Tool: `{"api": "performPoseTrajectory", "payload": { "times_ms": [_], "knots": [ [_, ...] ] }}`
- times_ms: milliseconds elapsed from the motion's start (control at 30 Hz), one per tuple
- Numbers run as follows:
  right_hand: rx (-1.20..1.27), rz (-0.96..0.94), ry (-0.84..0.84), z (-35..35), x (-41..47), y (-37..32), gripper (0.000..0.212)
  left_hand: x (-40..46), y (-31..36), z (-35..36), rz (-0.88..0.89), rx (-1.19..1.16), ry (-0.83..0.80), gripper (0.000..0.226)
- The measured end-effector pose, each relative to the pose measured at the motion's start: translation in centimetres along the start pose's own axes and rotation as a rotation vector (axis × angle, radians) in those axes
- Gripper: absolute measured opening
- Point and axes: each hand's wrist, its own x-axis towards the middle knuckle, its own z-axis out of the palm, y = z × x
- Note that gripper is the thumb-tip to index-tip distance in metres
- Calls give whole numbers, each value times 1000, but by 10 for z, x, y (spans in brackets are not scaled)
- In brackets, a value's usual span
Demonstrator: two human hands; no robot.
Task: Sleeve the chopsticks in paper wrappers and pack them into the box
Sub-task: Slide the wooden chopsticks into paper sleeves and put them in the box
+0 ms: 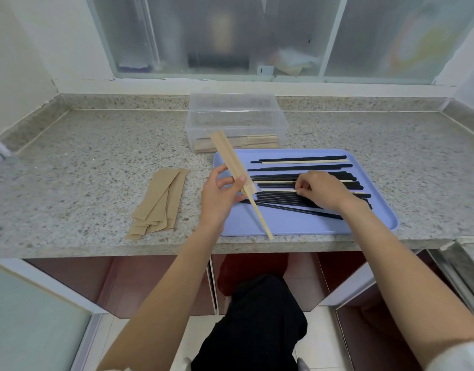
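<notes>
Over the tray (369, 226), on the bench (83, 162), the left hand (219, 194) pinches a wrapper (231, 159) with a pale chopstick (261, 216) poking out of its near end. The right hand (321, 190) pinches another pale chopstick (277, 190) among the loose chopsticks (305, 167) (mostly black). Spare wrappers (158, 203) lie left of the tray; the box (237, 121) behind it holds sleeved ones.
</notes>
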Motion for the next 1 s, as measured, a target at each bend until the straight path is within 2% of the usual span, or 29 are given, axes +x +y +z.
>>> {"api": "performPoseTrajectory", "payload": {
  "times_ms": [267,400,500,600,667,800,1000],
  "knots": [
    [-30,17,-136,-5,10,-7,8,-4,-7,1,-9,-14,-5,46],
    [-24,-4,-91,0,6,-6,12,-5,-6,-1,-18,-55,12,45],
    [-51,-95,75,4,0,-8,19,-6,-5,-1,-28,-95,24,45],
    [88,-182,280,-1,-16,-23,16,-5,-5,-2,-38,-132,28,46],
    [169,-236,316,-4,-29,-35,13,-4,-4,-3,-56,-159,43,48],
    [174,-355,455,2,-44,-45,16,-2,1,-3,-74,-253,95,48],
    [148,-350,628,5,-49,-50,13,-4,9,-3,-49,-316,134,51]
  ]
}}
